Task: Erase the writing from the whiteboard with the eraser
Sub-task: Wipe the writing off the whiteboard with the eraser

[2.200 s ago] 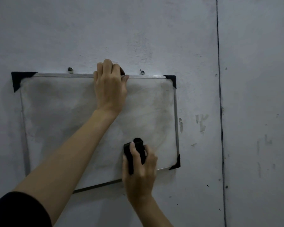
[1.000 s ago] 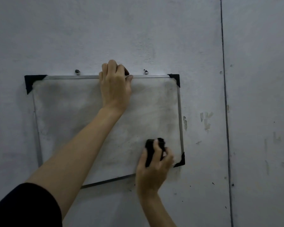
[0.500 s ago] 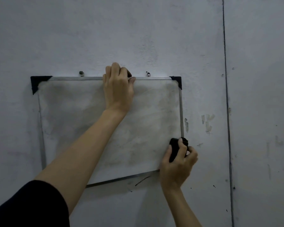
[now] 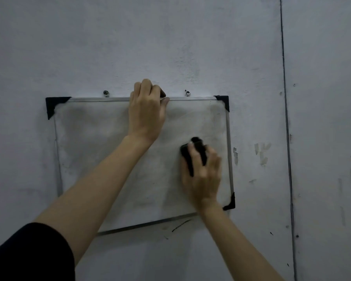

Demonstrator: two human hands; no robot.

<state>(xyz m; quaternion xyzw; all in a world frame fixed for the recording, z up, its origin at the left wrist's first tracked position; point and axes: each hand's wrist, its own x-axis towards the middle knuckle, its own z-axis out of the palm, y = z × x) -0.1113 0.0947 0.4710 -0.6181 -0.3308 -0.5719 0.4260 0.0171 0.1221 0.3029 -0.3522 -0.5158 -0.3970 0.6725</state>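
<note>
On the right half of the whiteboard (image 4: pixel 101 155), my right hand (image 4: pixel 204 179) has its grip closed round the black eraser (image 4: pixel 197 154). The fingers curl over its back and the thumb lies along its left side, pressing it flat to the surface. The eraser's long axis runs nearly up and down, with the top leaning a little left. It sits just inside the right frame rail, above the lower right corner cap (image 4: pixel 230 202).

My left hand (image 4: pixel 147 116) grips the top rail, fingers hooked over the edge, between the two screws (image 4: pixel 106 93) that hang the board. The board hangs askew, its bottom rail sloping down to the left.

What I have left to clear, as I judge it, lies left of the eraser. A grey haze covers the middle and left of the board and darkens toward the upper corners; I can make out no letters in it. With the eraser upright, a sideways stroke to the left would wipe the widest band. My left forearm crosses that path, so only the right hand can serve it.

On the grey wall (image 4: pixel 190 37), a dark streak (image 4: pixel 180 225) lies just beneath the bottom rail.
</note>
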